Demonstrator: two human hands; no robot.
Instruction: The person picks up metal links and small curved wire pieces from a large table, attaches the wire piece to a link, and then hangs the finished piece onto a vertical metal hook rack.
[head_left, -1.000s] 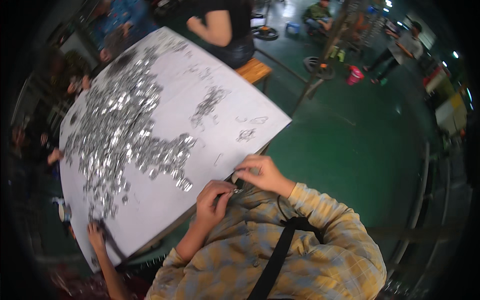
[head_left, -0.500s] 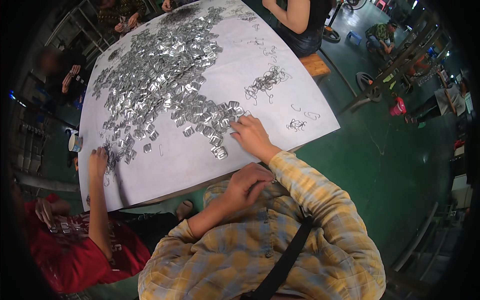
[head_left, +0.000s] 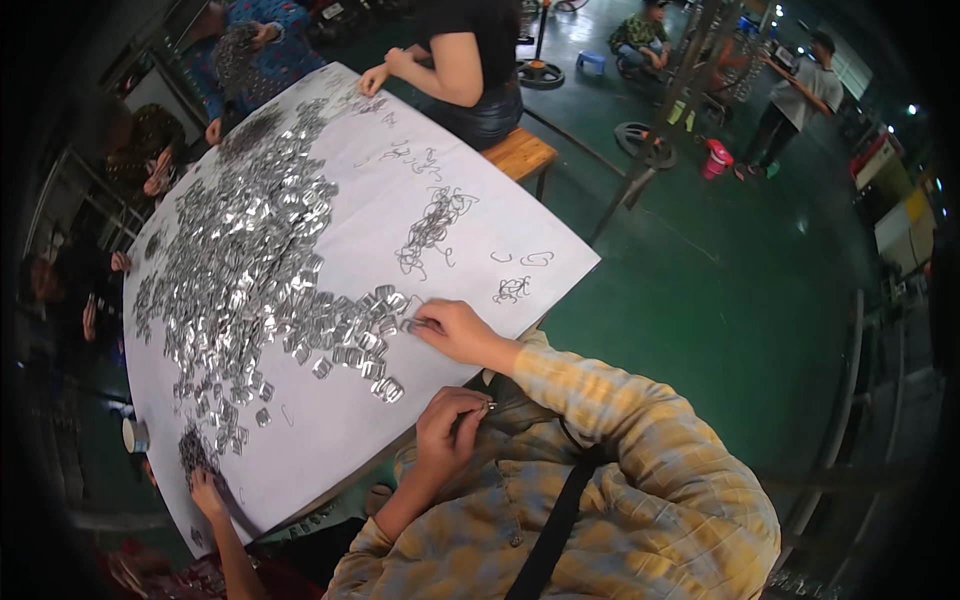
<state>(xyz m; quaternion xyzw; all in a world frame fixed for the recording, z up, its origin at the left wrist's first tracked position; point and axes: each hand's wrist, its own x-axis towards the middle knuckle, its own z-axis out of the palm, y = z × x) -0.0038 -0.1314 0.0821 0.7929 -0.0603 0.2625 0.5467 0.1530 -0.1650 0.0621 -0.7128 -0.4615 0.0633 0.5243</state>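
My right hand (head_left: pixel 455 331) reaches over the table to the near right edge of a pile of small silver metal buckles (head_left: pixel 250 245). Its thumb and fingers pinch a buckle (head_left: pixel 411 325) at the pile's edge. Close to my body, below the table's edge, my left hand (head_left: pixel 449 428) is closed. A tiny shiny metal piece (head_left: pixel 489 405) shows at its fingertips, too small to name. Several buckles (head_left: pixel 386 389) lie loose just left of my right hand.
Bent wire hooks (head_left: pixel 432 232) lie in heaps on the white tabletop (head_left: pixel 480 205). Lower left, a co-worker's hand (head_left: pixel 209 495) touches a dark wire heap. Other people sit around the table's far side. A wooden bench (head_left: pixel 520 155) and pink bucket (head_left: pixel 716 160) stand beyond.
The view has turned, so the table sits further left. My right hand's fingers have closed on a buckle at the pile's edge. My left hand stays closed near my body.
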